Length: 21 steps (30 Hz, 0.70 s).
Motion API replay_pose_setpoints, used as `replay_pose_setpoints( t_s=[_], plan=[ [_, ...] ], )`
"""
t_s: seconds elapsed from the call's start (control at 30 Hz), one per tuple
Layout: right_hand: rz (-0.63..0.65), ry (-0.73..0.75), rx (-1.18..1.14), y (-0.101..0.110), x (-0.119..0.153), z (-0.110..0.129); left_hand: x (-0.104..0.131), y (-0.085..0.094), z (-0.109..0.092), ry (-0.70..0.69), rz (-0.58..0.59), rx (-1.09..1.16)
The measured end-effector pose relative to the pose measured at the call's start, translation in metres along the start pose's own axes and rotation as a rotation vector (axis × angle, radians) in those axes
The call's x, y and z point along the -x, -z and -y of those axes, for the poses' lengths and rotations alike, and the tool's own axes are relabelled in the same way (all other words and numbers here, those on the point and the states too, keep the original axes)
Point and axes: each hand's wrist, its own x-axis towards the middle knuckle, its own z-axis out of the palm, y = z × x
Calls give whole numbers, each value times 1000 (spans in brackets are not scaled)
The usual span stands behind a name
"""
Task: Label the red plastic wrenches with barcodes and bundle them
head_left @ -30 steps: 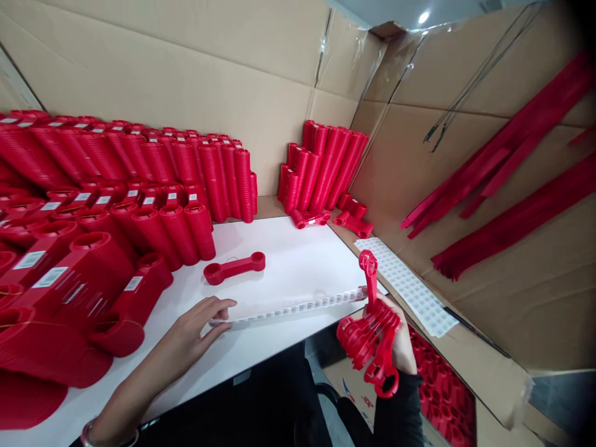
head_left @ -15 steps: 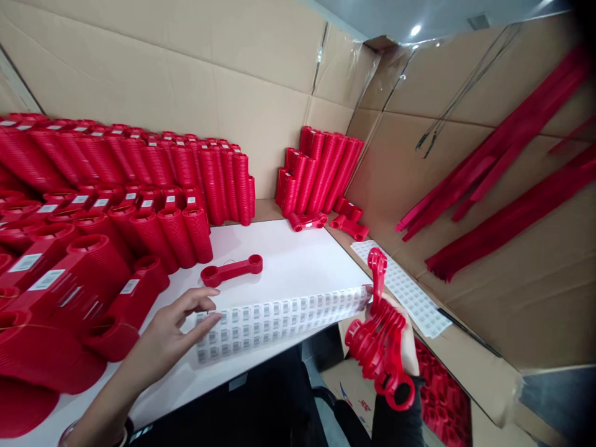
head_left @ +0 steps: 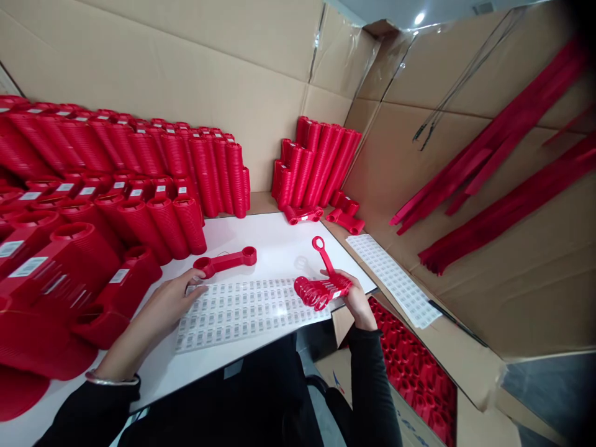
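Observation:
A sheet of small printed labels point(head_left: 246, 310) lies on the white tabletop point(head_left: 279, 239). My left hand point(head_left: 167, 304) is at the sheet's upper left corner, thumb and fingertips closed on its edge. Just beyond those fingers lies a single stack of red link-shaped pieces point(head_left: 228, 261) with a ring at each end. My right hand point(head_left: 356, 301) is wrapped round a fanned bunch of red ringed pieces point(head_left: 321, 290) over the sheet's right end. One piece of the bunch sticks upward, its ring raised above the table.
Tall stacks of red pieces point(head_left: 172, 155) crowd the left and back. More stacks point(head_left: 316, 164) stand in the back corner. Further label sheets point(head_left: 391, 276) and a black pen point(head_left: 456, 321) lie at the right. Below is a box of red parts point(head_left: 414, 372). Cardboard walls enclose the table.
The label sheet, curved up before, now lies flatter on the table. My right hand has moved left and inward with the red bunch. My left hand has shifted slightly left with the sheet's corner.

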Motion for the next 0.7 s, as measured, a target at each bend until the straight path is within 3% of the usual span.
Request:
replay_pose_setpoints(
  t_s=[0.17,0.23,0.3,0.43,0.53,0.6,0.7],
  plan=[
    [37,-30,-38,7,12,10,4,2,1,-44,-89,-317],
    [58,-51,-37,6,22,13,6,1,-16,-68,-156,-445],
    [81,-69,-28,3,33,15,4,-7,-46,-185,-155,-416],
    [80,-105,-61,-11,50,15,-24,-49,-128,-598,103,-158],
    [63,-113,-116,-22,59,7,-53,-91,-174,-704,172,-123],
    [58,-97,-118,-27,63,0,-66,-113,-189,-731,187,-96],
    [61,-81,-96,-29,66,-6,-74,-131,-191,-731,231,-66]
  ],
)
